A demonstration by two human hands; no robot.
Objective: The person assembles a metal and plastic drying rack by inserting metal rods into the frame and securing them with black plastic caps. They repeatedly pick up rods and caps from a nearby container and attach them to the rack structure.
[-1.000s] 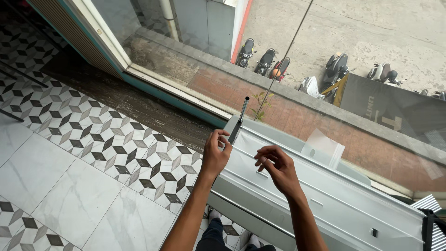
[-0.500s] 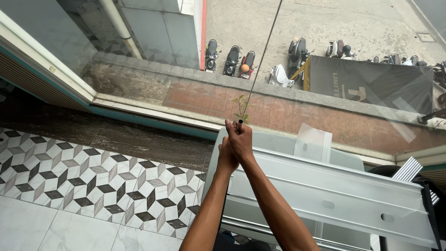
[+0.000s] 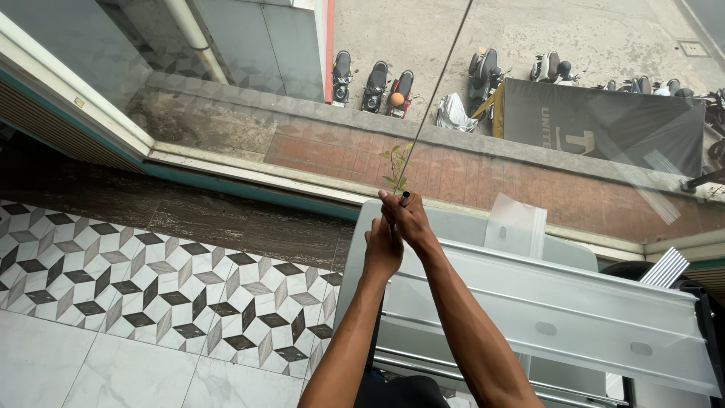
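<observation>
Hands clasp together, right hand (image 3: 408,217) over left hand (image 3: 383,249), hiding all but the dark pen (image 3: 404,199) tip

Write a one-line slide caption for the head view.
Both hands, right hand above left hand, grip a thin dark rod over a grey metal channel, beside patterned floor tiles.

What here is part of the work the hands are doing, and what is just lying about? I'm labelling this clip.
In hand:
- right hand and left hand, closed together on a thin dark tool
- long metal channel beneath them

Lying about:
- clear plastic bag
- white ribbed strips
- patterned floor tiles
- parked scooters on the street below
</observation>
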